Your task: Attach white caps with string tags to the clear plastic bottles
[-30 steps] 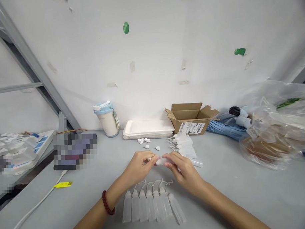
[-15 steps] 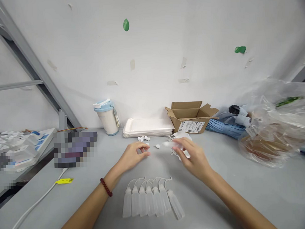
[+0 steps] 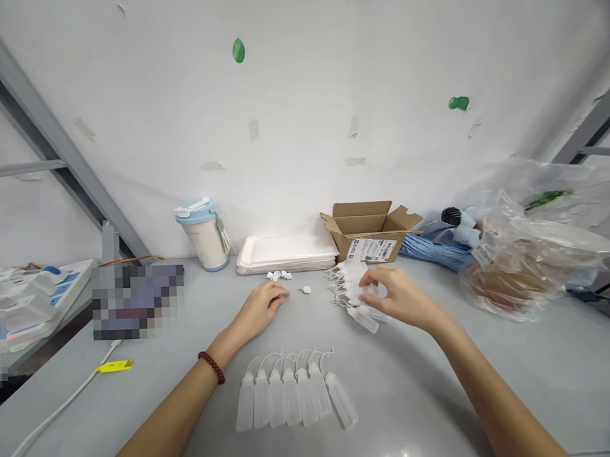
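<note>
Resting on the grey table, my left hand (image 3: 262, 306) has loosely bent fingers and nothing visible in them. Small white pieces (image 3: 279, 275) lie just beyond it, and a single white piece with a thin dark tip (image 3: 306, 290) is to its right. My right hand (image 3: 398, 297) hovers at a group of translucent plastic squeeze bottles (image 3: 362, 318), thumb and fingers apart; it partly hides them. White cords stick out from their necks. Nearer to me, several similar bottles with looped cords (image 3: 289, 399) lie side by side in a row, the rightmost one slanted.
At the back stand a blue-lidded cup (image 3: 205, 238), a stack of white padded envelopes (image 3: 286, 252) and an open cardboard box (image 3: 368, 236). Blue cloth (image 3: 436, 252) and a plastic bag (image 3: 517, 274) are at right. A white cable (image 3: 66, 410) runs along the left.
My right hand has moved right and its fingers have parted from the blurred translucent bottle they held. My left hand has drawn its thumb and fingers closer together. The view has shifted slightly.
</note>
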Available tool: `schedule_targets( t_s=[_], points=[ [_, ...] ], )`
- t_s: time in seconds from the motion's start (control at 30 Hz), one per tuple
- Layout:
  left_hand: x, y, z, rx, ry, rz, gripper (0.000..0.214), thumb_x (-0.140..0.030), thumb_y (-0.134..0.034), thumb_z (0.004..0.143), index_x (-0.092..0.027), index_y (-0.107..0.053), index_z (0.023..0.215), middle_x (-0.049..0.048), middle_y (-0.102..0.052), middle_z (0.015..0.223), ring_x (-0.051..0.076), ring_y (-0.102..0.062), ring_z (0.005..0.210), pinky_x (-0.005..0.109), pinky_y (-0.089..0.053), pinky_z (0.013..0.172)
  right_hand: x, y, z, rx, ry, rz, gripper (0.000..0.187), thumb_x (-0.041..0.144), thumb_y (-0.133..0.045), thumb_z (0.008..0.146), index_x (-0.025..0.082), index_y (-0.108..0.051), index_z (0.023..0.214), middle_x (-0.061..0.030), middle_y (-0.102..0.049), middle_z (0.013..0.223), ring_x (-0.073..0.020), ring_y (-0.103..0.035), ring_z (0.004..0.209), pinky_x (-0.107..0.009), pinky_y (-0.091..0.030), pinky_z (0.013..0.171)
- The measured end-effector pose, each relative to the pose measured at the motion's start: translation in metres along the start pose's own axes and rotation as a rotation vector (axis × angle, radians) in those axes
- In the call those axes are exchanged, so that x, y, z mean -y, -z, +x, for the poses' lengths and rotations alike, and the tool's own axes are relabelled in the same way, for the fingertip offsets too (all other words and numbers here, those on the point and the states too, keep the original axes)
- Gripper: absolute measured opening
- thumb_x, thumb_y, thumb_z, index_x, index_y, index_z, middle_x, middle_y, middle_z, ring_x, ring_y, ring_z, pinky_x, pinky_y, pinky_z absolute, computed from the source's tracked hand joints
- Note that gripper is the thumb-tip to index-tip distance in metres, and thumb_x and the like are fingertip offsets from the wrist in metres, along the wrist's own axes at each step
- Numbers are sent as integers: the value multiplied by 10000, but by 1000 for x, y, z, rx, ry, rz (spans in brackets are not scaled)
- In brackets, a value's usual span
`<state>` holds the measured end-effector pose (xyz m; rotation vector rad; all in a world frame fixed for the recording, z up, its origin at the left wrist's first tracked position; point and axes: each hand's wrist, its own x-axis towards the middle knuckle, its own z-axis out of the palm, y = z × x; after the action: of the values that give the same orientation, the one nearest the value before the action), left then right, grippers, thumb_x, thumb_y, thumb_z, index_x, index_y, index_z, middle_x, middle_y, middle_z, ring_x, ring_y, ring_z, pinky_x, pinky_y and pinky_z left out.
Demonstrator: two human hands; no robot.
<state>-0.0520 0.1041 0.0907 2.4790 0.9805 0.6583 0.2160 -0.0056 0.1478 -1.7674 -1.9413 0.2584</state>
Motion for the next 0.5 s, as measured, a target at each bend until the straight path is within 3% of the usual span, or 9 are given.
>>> schedule_targets(
  t_s=[0.17,0.5],
  points=[
    [-1,0,-1,-7,15,-7,261,-151,-436,830,-187,-668,944,75,-641,978,189,-585,878,315,-458,799,-2,-2,-4,108,-69,-74,109,271,-574,723,177,-567,777,-48,-570,807,-176,-531,724,-259,-383,611],
    [-2,0,-2,22,22,-35,261,-165,-436,819,-169,-663,947,75,-635,971,161,-576,761,285,-458,725,7,-7,-6,71,-27,-115,54,183,-566,705,186,-513,719,-29,-562,772,-174,-500,734,-248,-355,593]
  ],
)
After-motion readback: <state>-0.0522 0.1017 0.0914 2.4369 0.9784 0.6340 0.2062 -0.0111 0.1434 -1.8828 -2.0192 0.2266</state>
